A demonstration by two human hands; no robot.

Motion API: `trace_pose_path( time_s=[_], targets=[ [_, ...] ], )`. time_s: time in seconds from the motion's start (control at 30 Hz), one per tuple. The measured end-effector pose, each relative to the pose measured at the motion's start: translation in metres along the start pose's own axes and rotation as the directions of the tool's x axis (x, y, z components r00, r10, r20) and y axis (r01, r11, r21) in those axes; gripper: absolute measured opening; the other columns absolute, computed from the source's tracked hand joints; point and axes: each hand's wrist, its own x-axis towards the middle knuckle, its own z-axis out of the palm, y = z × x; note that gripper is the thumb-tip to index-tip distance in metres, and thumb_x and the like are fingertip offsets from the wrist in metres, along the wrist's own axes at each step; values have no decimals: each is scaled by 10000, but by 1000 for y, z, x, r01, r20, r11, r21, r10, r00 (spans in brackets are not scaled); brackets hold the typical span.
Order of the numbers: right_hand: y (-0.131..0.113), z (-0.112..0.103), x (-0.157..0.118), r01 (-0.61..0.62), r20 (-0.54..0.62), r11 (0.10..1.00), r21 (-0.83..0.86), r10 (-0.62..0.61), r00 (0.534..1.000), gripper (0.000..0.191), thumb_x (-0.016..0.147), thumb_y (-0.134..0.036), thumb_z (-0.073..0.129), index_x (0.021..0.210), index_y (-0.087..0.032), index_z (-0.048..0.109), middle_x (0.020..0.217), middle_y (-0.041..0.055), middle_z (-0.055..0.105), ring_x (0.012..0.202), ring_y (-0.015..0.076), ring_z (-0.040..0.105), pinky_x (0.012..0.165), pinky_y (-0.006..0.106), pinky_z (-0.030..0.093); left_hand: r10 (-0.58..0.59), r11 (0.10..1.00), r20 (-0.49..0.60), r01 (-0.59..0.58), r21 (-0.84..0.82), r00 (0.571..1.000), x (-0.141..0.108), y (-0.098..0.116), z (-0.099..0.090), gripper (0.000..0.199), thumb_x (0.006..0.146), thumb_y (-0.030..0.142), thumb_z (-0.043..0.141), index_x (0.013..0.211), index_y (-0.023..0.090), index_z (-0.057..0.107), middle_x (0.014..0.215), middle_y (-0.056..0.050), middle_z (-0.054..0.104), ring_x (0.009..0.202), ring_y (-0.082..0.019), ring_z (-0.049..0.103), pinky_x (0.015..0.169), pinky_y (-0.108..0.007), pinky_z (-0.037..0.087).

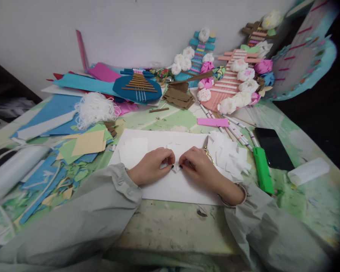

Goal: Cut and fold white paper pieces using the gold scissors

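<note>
Between my two hands is a small white paper piece (176,169), pinched at its edges over a white sheet (170,192). My left hand (155,164) closes thumb and fingers on its left side. From the other side my right hand (199,166) pinches it as well, with the fingertips of both hands a short gap apart. Scissors (206,147) with gold-coloured handles lie partly hidden behind my right hand. A pile of cut white paper pieces (228,156) spreads to the right, and a stack of white paper (134,149) lies to the left.
Paper-craft lutes (137,88) with paper flowers (239,98) line the back by the wall. White string (94,109) and coloured paper scraps (89,143) cover the left. A green utility knife (263,170), a phone (273,148) and a white roll (308,171) lie right.
</note>
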Motion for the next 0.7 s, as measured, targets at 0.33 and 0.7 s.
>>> trace_pose_path(
  time_s=[0.33, 0.7],
  targets=[
    [3, 3, -1, 48, -32, 997, -58, -49, 998, 175, 800, -55, 514, 841, -179, 631, 820, 52, 627, 839, 198, 489, 743, 341, 316, 89, 976, -38, -80, 201, 995, -3, 0, 8, 127, 854, 133, 409, 883, 178, 524, 896, -39, 546, 879, -173, 490, 753, -301, 423],
    [7, 3, -3, 72, 0, 996, -47, -72, 997, 233, 839, -54, 481, 885, -205, 652, 861, 52, 634, 877, 203, 498, 765, 356, 318, 96, 973, -40, -85, 213, 995, -4, 0, 8, 137, 868, 153, 416, 900, 180, 547, 912, -48, 552, 885, -178, 503, 751, -310, 440]
  ],
)
